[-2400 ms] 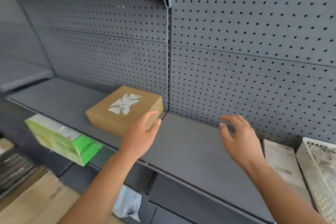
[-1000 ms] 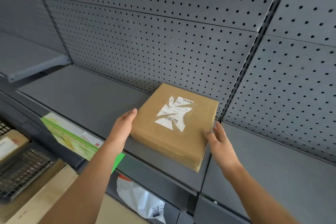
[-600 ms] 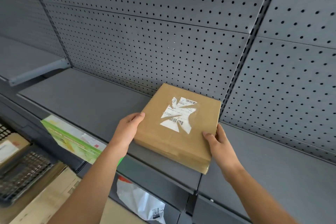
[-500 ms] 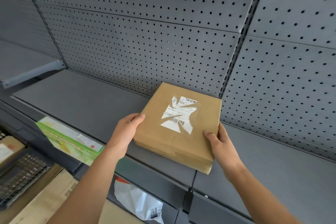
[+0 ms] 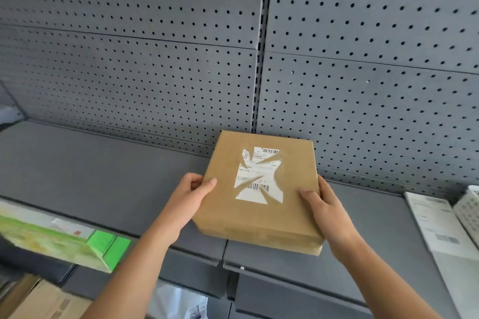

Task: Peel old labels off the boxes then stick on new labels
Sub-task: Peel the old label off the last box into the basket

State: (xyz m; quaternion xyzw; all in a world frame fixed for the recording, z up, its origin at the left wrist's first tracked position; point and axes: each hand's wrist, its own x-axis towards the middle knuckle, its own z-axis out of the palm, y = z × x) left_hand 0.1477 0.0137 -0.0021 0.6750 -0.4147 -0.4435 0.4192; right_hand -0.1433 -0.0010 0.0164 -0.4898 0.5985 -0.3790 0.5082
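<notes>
Box (image 5: 259,217) between left hand (image 5: 185,202), right hand (image 5: 326,210)

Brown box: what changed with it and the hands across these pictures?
Both hands were free at first. Now the left hand grips the brown box at its left edge and the right hand at its right edge, and the box has come forward from the back of the shelf to its front edge. The torn label remains on top; the green box remains lower left.
</notes>
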